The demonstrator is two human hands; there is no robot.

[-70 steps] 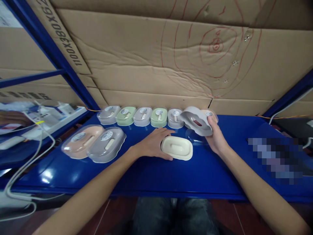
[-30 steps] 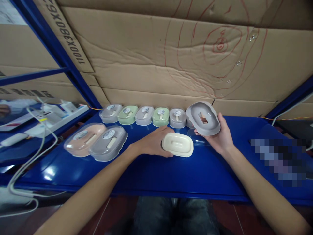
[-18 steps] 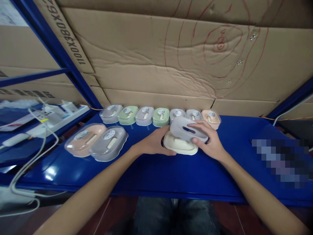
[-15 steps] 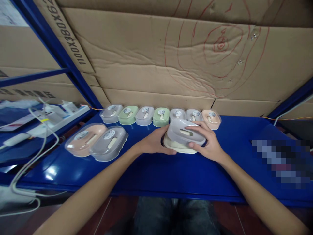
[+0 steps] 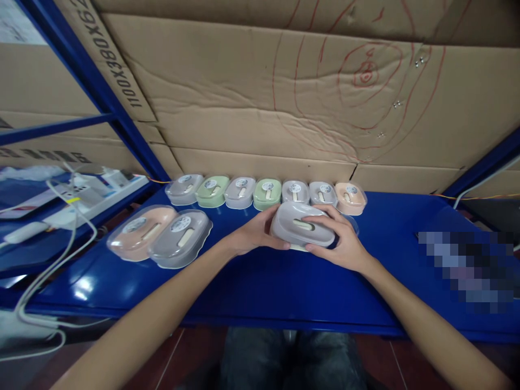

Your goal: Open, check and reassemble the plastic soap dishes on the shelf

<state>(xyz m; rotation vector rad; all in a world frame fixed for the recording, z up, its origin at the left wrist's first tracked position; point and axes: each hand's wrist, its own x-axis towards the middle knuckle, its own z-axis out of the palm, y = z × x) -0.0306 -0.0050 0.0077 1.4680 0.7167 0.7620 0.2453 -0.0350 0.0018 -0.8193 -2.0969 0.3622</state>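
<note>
- We see a lilac-grey cover [image 5: 298,236] with a cream ridge [image 5: 301,224]
- Our tabletop [image 5: 252,295]: deep blue
- Lidded boxes [image 5: 267,199]: grey, pale green, peach
- Tan cardboard [image 5: 203,70], red rings [image 5: 366,76]

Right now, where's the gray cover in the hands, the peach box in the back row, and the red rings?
Gray cover [image 5: 295,233], head view: just below its slot.
Peach box [image 5: 355,200], head view: middle of its top.
Red rings [image 5: 366,76], head view: their innermost part.
</note>
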